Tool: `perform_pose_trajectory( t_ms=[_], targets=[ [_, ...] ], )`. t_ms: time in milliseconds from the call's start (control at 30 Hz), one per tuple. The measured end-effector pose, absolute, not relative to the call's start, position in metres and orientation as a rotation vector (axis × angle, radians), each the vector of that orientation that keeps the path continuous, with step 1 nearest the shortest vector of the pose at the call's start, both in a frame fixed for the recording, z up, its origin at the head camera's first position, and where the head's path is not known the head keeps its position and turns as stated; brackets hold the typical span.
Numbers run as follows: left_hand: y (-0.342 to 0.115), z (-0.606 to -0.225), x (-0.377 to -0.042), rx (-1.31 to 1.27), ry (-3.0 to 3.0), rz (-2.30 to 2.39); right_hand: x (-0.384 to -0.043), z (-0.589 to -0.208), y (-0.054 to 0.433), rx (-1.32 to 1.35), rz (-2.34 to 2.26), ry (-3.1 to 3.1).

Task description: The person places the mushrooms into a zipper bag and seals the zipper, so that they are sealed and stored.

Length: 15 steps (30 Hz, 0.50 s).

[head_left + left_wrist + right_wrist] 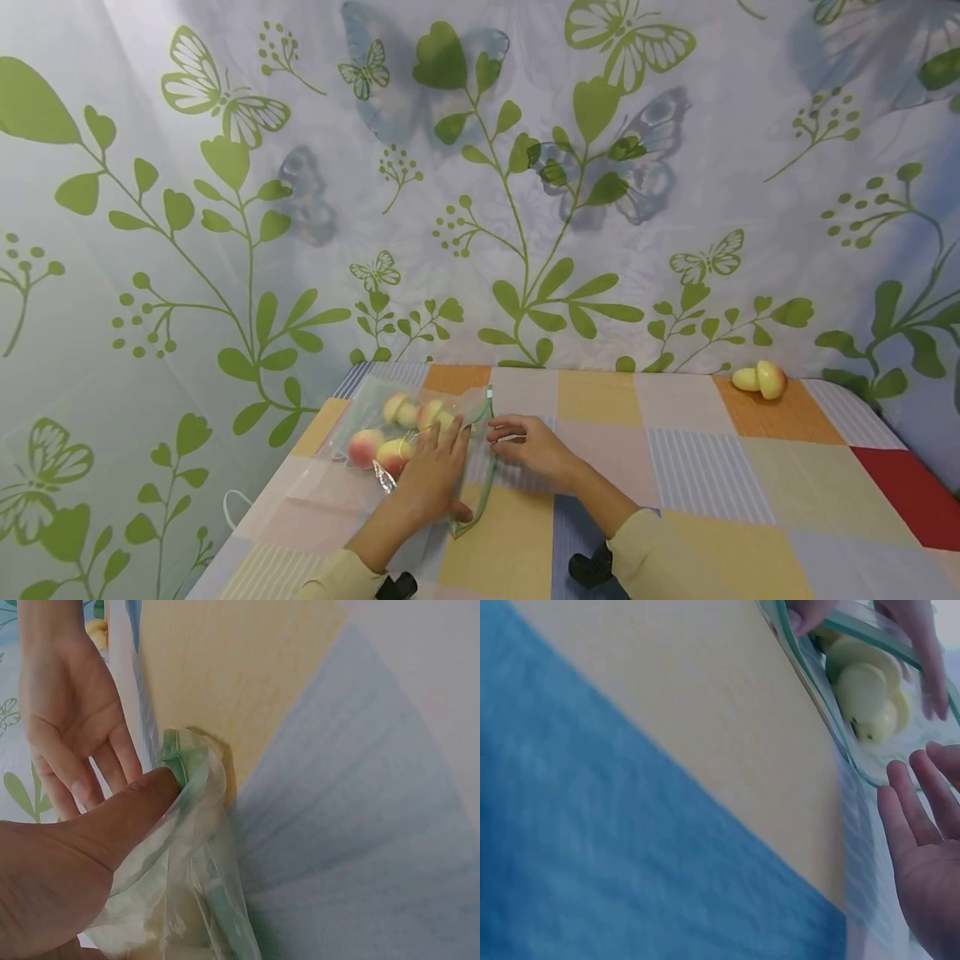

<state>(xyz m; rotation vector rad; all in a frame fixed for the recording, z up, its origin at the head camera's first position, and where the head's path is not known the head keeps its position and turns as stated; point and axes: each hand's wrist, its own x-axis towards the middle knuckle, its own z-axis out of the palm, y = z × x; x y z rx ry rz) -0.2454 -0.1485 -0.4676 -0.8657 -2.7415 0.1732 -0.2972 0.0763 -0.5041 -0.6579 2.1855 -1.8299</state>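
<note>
A clear zip bag [480,500] with a green-edged mouth lies on the left of the table, its mouth turned to the right. Inside are several toy mushrooms [393,454], yellow with reddish caps. My left hand [435,475] lies over the bag near its mouth, fingers straight and spread. Its thumb [142,799] presses at the green edge by the near corner. Just right of the mouth, my right hand [536,450] hovers with nothing in it, fingers loosely extended toward the bag. The right wrist view shows pale mushrooms [862,694] through the gaping mouth.
Another toy mushroom [761,380] lies at the table's back right, near the patterned curtain [525,208]. A patchwork cloth [705,475] covers the table. At the left edge hangs a white cord [232,504].
</note>
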Motion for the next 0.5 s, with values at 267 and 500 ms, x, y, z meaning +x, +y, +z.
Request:
perform_pose_trajectory(
  t_ms=[267,500],
  targets=[
    [-0.153,-0.468,-0.244,-0.868,-2.744,0.146,-0.298,-0.49,0.095,-0.709,-1.757,2.297],
    [-0.153,-0.47,-0.247,-0.895,-2.723,0.154,-0.296,-0.477,0.123,-0.645,-1.689,2.342]
  ],
)
